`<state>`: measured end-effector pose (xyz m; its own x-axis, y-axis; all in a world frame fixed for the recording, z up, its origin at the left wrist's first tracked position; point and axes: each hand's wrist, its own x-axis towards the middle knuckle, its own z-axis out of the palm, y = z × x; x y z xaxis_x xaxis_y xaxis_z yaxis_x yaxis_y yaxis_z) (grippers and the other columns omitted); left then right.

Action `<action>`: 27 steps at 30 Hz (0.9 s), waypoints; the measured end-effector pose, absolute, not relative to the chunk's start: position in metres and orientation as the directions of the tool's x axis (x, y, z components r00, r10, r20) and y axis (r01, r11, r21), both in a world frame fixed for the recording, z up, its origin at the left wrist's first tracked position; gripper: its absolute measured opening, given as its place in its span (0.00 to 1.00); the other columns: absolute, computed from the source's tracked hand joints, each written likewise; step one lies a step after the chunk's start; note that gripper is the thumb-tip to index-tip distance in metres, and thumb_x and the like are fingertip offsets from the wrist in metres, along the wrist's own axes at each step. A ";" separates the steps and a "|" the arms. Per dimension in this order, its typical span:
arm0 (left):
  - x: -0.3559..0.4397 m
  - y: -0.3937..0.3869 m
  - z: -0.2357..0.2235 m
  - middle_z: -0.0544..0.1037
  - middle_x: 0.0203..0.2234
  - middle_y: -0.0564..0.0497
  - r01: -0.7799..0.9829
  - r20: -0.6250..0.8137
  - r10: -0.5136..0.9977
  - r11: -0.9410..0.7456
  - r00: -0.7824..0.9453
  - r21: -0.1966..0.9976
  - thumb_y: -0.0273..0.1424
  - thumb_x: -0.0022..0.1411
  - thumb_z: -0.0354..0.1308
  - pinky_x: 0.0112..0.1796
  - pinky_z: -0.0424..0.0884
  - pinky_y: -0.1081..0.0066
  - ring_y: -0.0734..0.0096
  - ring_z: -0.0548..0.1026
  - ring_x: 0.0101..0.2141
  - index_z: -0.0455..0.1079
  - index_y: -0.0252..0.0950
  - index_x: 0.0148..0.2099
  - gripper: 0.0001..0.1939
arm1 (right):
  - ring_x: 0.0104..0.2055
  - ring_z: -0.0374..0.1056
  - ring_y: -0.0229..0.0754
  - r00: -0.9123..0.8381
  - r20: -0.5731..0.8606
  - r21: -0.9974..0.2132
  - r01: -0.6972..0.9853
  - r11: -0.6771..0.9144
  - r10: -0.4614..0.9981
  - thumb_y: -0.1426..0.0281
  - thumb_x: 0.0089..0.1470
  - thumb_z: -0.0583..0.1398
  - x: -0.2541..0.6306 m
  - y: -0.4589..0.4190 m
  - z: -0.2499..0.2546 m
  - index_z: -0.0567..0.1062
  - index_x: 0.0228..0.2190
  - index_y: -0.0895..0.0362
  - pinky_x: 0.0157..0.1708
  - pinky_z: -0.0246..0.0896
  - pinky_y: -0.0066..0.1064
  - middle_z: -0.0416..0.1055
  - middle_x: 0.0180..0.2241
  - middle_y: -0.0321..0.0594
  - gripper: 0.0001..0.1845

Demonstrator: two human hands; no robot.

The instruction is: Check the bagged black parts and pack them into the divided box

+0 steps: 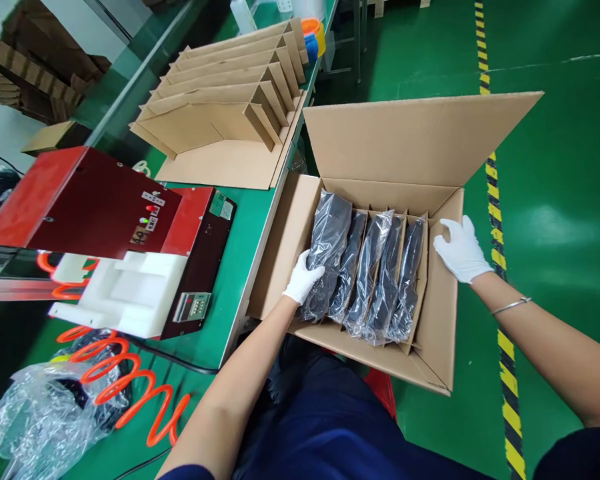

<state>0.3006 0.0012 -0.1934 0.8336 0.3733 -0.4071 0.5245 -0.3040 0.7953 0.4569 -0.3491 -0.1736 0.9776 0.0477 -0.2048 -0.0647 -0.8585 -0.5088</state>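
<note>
An open cardboard box (443,300) holds several black parts in clear plastic bags, standing in a row between cardboard dividers. My left hand (303,279), in a white glove, is at the leftmost bagged black part (331,230), its thumb over the top and its other fingers partly hidden along the side. That part sits higher than the others in the row. On the other side, my right hand (461,250), also gloved, is at the box's right rim with thumb and fingers apart, holding nothing.
A folded-out cardboard divider set (220,120) lies on the green workbench (235,247). Nearer stands a red machine (105,200) with a white fixture and an orange coiled hose (135,373). Clear plastic bags (45,413) lie at the lower left. Yellow-black tape (495,193) marks the floor.
</note>
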 end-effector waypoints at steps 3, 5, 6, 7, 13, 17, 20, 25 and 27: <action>0.297 0.001 -0.195 0.74 0.59 0.42 0.472 -0.379 0.354 -0.228 0.855 0.851 0.28 0.61 0.56 0.56 0.72 0.66 0.63 0.75 0.56 0.58 0.34 0.66 0.31 | 0.74 0.43 0.66 0.980 -0.195 -0.519 -0.064 -0.852 0.046 0.66 0.59 0.53 0.458 -0.350 -0.176 0.67 0.64 0.66 0.71 0.44 0.54 0.45 0.70 0.63 0.34; 0.296 0.001 -0.197 0.75 0.59 0.41 0.448 -0.368 0.342 -0.193 0.865 0.873 0.28 0.59 0.55 0.57 0.72 0.64 0.62 0.75 0.56 0.60 0.34 0.64 0.30 | 0.74 0.43 0.66 0.981 -0.188 -0.528 -0.061 -0.847 0.047 0.67 0.59 0.54 0.459 -0.350 -0.177 0.67 0.63 0.66 0.70 0.44 0.56 0.46 0.70 0.64 0.33; 0.295 0.001 -0.198 0.75 0.58 0.41 0.439 -0.365 0.336 -0.177 0.868 0.881 0.28 0.59 0.55 0.57 0.72 0.64 0.62 0.75 0.56 0.60 0.34 0.64 0.30 | 0.74 0.43 0.66 0.982 -0.185 -0.532 -0.059 -0.844 0.048 0.67 0.59 0.54 0.459 -0.350 -0.177 0.68 0.63 0.66 0.70 0.44 0.57 0.46 0.70 0.64 0.33; 0.295 0.002 -0.199 0.75 0.58 0.41 0.432 -0.363 0.330 -0.162 0.871 0.887 0.28 0.59 0.55 0.57 0.72 0.63 0.61 0.76 0.55 0.60 0.34 0.64 0.30 | 0.74 0.43 0.66 0.982 -0.184 -0.535 -0.058 -0.843 0.049 0.67 0.59 0.54 0.459 -0.350 -0.177 0.68 0.63 0.66 0.70 0.45 0.56 0.46 0.70 0.64 0.33; 0.291 0.004 -0.200 0.75 0.59 0.42 0.428 -0.365 0.336 -0.136 0.868 0.893 0.29 0.59 0.56 0.56 0.72 0.62 0.61 0.76 0.55 0.60 0.35 0.64 0.30 | 0.74 0.43 0.67 0.980 -0.192 -0.542 -0.067 -0.838 0.046 0.67 0.59 0.55 0.457 -0.350 -0.174 0.67 0.64 0.66 0.70 0.47 0.55 0.44 0.71 0.65 0.33; 0.296 0.000 -0.204 0.75 0.58 0.43 0.464 -0.374 0.392 -0.164 0.840 0.871 0.27 0.59 0.55 0.55 0.73 0.63 0.63 0.76 0.55 0.61 0.36 0.64 0.30 | 0.74 0.43 0.67 0.983 -0.177 -0.544 -0.060 -0.837 0.045 0.69 0.59 0.55 0.457 -0.349 -0.174 0.68 0.63 0.67 0.71 0.45 0.56 0.45 0.71 0.65 0.32; 0.307 -0.003 -0.210 0.78 0.54 0.43 0.522 -0.394 0.445 -0.210 0.804 0.827 0.26 0.59 0.55 0.53 0.74 0.64 0.64 0.78 0.50 0.62 0.35 0.63 0.29 | 0.74 0.44 0.66 0.984 -0.171 -0.540 -0.058 -0.840 0.041 0.69 0.60 0.55 0.457 -0.348 -0.174 0.69 0.62 0.67 0.71 0.45 0.55 0.46 0.70 0.66 0.31; 0.322 -0.009 -0.215 0.80 0.50 0.47 0.576 -0.383 0.497 -0.325 0.778 0.750 0.25 0.60 0.56 0.52 0.73 0.65 0.63 0.79 0.47 0.65 0.38 0.60 0.26 | 0.74 0.43 0.63 0.981 -0.189 -0.533 -0.066 -0.844 0.042 0.69 0.62 0.54 0.456 -0.348 -0.173 0.68 0.63 0.66 0.71 0.44 0.50 0.43 0.71 0.67 0.30; 0.323 -0.014 -0.216 0.80 0.49 0.47 0.594 -0.379 0.511 -0.366 0.772 0.717 0.25 0.61 0.56 0.53 0.73 0.64 0.61 0.79 0.47 0.65 0.39 0.61 0.25 | 0.74 0.43 0.63 0.982 -0.185 -0.534 -0.066 -0.843 0.041 0.69 0.62 0.55 0.456 -0.349 -0.174 0.68 0.63 0.66 0.71 0.44 0.50 0.43 0.71 0.67 0.29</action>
